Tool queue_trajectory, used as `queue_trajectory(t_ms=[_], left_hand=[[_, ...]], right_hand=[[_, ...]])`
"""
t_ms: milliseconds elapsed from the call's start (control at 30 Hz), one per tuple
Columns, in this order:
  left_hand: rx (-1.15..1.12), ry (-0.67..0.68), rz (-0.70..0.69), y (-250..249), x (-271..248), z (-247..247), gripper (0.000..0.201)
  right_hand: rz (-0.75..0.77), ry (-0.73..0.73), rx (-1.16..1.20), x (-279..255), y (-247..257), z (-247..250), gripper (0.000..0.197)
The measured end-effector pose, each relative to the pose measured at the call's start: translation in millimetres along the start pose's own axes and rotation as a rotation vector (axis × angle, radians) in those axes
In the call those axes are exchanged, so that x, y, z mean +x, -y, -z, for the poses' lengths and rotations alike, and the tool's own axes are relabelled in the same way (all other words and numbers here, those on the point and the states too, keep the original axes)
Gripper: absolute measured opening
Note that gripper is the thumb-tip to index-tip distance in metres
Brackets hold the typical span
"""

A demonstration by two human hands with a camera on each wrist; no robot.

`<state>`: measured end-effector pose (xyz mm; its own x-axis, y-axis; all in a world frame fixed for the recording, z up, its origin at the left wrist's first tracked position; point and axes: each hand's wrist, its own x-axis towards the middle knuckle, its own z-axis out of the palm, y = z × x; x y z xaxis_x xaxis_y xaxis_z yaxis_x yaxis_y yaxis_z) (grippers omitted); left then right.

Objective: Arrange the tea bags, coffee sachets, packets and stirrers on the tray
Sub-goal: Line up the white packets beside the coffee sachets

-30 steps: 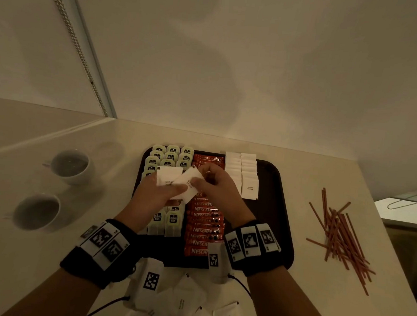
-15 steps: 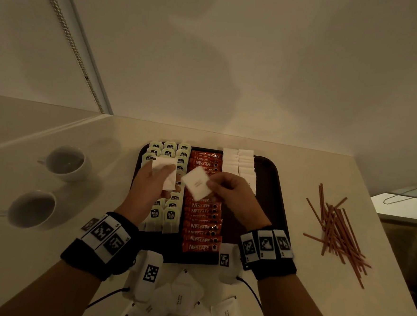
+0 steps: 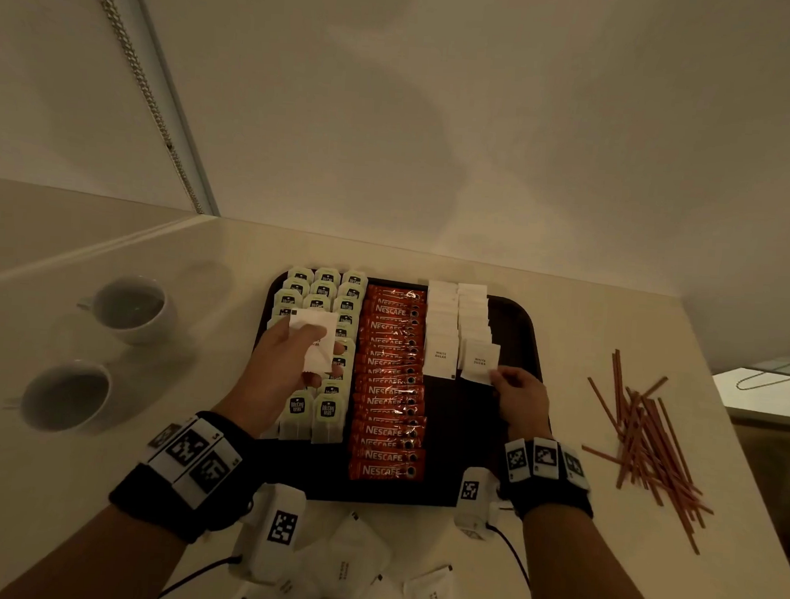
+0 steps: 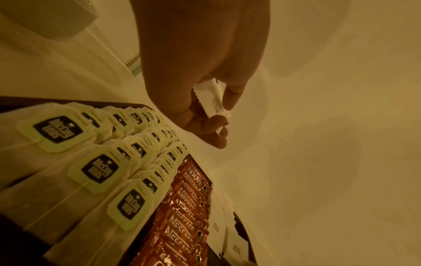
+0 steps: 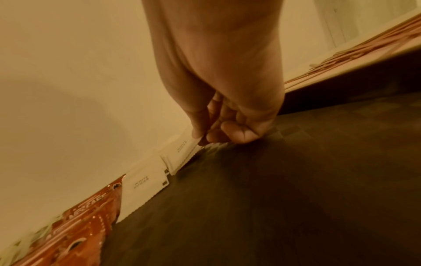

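Nearest, loose white sugar packets [image 3: 428,598] scattered on the bench [image 3: 598,571]. Light, limp paper, probably best pinched by a corner (flat faces likely to slide). On the dark tray [image 3: 526,327], right hand [image 3: 519,399] low, thumb and fingertip pinching the near corner of a white sugar packet [image 3: 478,362] at the near end of the right sugar column. Left hand [image 3: 280,371] raised over the tea bags [image 3: 323,289], fingers curled round spare packets [image 3: 311,340]. Stirrers [image 3: 645,433] heaped at right, off the tray.
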<state>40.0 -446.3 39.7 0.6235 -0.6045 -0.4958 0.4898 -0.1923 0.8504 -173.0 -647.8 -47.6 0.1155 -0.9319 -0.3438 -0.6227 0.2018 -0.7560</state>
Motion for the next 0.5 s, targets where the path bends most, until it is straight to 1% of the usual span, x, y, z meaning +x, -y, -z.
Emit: queue_trajectory(t_ms=[133,300,400,500], left_hand=[[0.019,0.006,0.001,0.1,1.5,1.6,0.024],[0.014,0.005,0.006,1.0,3.8,2.7,0.022],[-0.079,0.02,0.057,-0.5,4.7,2.6,0.021],[-0.198,0.065,0.137,-1.8,5.0,2.2,0.027]], right_hand=[[0.034,0.014,-0.072,4.1,1.6,-1.2,0.023],[0.063,-0.026,-0.14,5.8,4.6,-3.6,0.024],[0.061,-0.054,-0.168,5.7,5.8,-7.2,0.022],[0.06,-0.069,-0.194,5.4,6.6,-8.3,0.02]])
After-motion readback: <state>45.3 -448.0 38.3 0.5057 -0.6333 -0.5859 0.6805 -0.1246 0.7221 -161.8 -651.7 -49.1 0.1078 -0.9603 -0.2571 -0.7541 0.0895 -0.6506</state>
